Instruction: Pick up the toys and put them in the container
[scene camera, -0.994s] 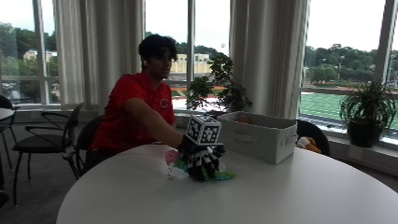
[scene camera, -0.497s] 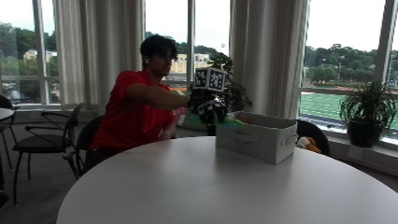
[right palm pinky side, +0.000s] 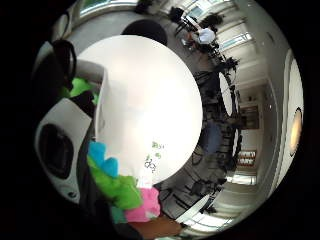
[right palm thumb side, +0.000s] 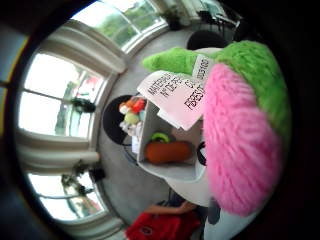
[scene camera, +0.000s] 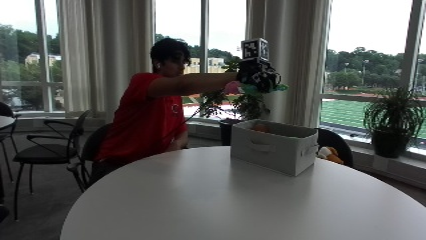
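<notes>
The right hand (scene camera: 258, 77) has lifted the green and pink plush toy (scene camera: 249, 89) off the table (scene camera: 219, 200) and now holds it high above the container (scene camera: 273, 145).

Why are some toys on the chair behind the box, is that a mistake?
It looks odd, yes. A few plush toys sit on the black chair behind the white container, not inside it. The gloved right hand holds a green and pink plush toy high above the container, where an orange toy already lies.

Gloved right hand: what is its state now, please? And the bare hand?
Right hand: holds a pink and green plush toy above the container.
Bare hand: cannot be told.
</notes>
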